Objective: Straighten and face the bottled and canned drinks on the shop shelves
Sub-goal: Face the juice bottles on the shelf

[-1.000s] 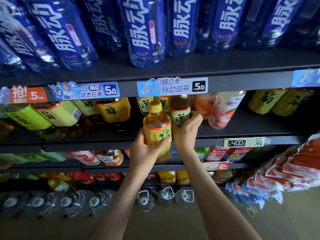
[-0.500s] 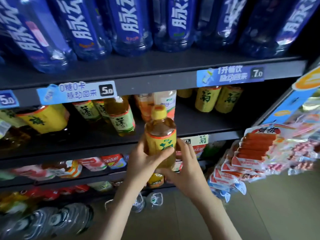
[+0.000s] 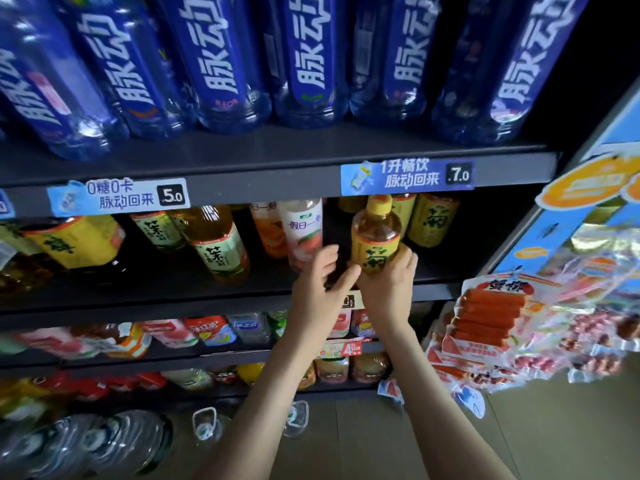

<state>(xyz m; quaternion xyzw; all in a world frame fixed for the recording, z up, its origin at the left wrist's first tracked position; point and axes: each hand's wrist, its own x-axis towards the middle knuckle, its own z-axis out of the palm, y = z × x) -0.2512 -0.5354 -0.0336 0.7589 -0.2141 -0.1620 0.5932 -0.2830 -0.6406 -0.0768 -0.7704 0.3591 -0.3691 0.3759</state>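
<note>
While right hand (image 3: 388,282) grips, yellow-capped tea bottle (image 3: 375,240) upright.

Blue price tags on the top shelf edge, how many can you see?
3: a sliver at the far left, the 5.0 tag left of centre, the 7.0 tag at right. More may lie out of frame.
</note>
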